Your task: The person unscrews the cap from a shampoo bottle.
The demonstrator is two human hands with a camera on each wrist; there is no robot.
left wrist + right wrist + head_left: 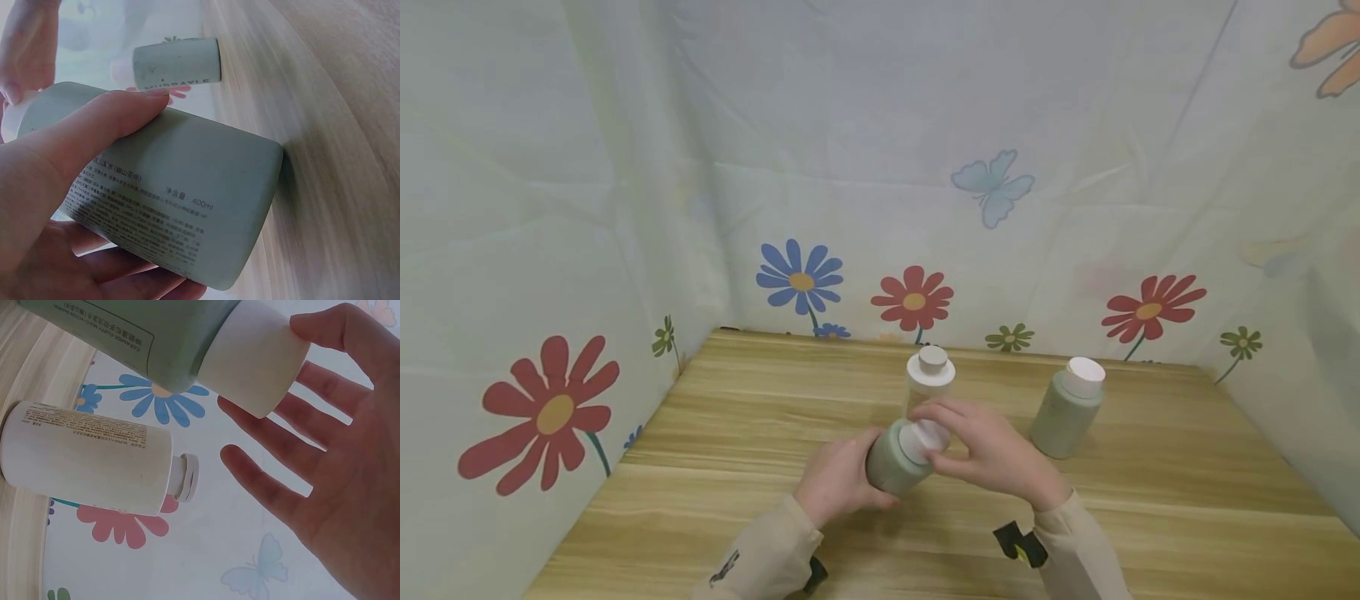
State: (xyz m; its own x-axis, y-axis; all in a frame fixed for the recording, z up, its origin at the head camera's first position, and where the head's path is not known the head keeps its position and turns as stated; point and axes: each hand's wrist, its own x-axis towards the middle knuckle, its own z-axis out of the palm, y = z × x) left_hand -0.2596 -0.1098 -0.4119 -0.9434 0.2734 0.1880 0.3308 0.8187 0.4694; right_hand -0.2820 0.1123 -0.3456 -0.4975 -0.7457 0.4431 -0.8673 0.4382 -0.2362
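Note:
My left hand [844, 477] grips the body of a pale green shampoo bottle [891, 464], thumb on one side and fingers round the other. The bottle leans to the right, and small print with "400ml" shows on it in the left wrist view. At its top, my right hand [992, 450] pinches the white cap [253, 359] between thumb and fingers. Just behind, a white bottle [90, 459] with a narrow pump-like top stands upright, its lower part hidden in the head view. To the right of my right hand stands a second green bottle [1067, 415] with a white cap.
A wood-grain table [760, 392] lies under everything. Pale curtains [850, 125] printed with flowers and butterflies rise along its back and sides. Dark straps show at both sleeve cuffs.

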